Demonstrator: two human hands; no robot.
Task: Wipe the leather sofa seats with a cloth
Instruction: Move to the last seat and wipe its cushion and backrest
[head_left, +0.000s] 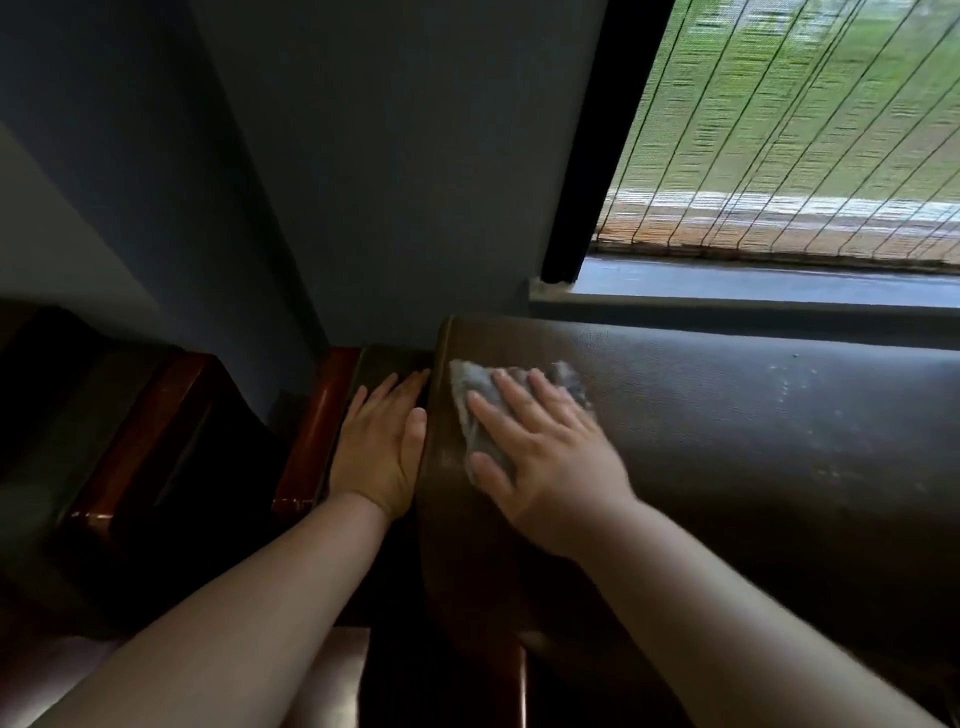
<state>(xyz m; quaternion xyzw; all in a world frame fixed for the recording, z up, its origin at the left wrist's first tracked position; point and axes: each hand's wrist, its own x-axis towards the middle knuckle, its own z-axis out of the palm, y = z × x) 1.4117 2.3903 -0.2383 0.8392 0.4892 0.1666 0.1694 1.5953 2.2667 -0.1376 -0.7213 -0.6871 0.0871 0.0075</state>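
Note:
A dark brown leather sofa back (753, 441) runs across the right half of the view, below the window. A grey cloth (475, 397) lies flat on its left end. My right hand (540, 452) presses on the cloth with straight, spread fingers; most of the cloth is under my palm. My left hand (382, 447) rests flat with straight fingers on the padded armrest (387, 364) just left of the sofa back's edge. Pale specks mark the leather further right.
A glossy red-brown wooden frame (311, 431) borders the armrest, and a second wooden arm (145, 441) of another seat lies to the left. A blue-grey wall corner stands behind. A window (779, 130) with a mesh blind and a sill is at upper right.

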